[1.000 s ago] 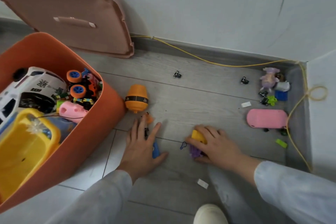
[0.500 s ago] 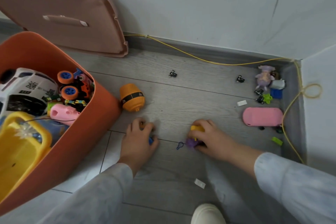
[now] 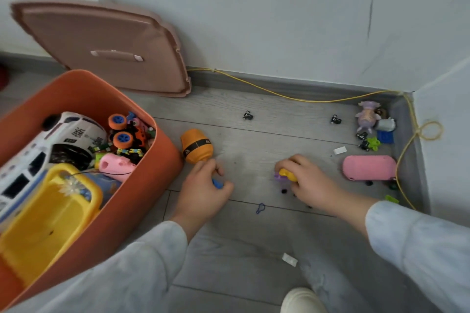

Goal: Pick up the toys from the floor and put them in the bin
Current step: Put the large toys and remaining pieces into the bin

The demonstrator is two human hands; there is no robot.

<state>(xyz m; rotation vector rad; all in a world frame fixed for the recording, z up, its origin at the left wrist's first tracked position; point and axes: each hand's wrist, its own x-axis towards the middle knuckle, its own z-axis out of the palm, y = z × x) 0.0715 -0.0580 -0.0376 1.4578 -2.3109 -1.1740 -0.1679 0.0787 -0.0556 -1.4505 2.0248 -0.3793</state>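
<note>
The orange bin (image 3: 162, 160) stands at the left, full of toys: a white car, a yellow tub, a pink piece, orange-wheeled trucks. My left hand (image 3: 203, 190) is closed around a small blue toy (image 3: 217, 183), just right of the bin. My right hand (image 3: 310, 183) grips a yellow and purple toy (image 3: 286, 175), lifted slightly off the floor. An orange barrel-shaped toy (image 3: 195, 145) lies on the floor against the bin. A pink oblong toy (image 3: 368, 168) lies at the right.
The bin's pink lid (image 3: 106, 48) leans on the wall. Small toys cluster in the right corner: a purple figure (image 3: 367, 117), a blue block (image 3: 385, 136), a green piece (image 3: 373, 142). A yellow cord (image 3: 292, 98) runs along the baseboard. A blue loop (image 3: 260, 208) and white bits lie on the floor.
Both hands closed on their toys and lifted a little from the floor; the blue loop stayed behind on the floor. The view tilted up, showing more of the lid and wall.
</note>
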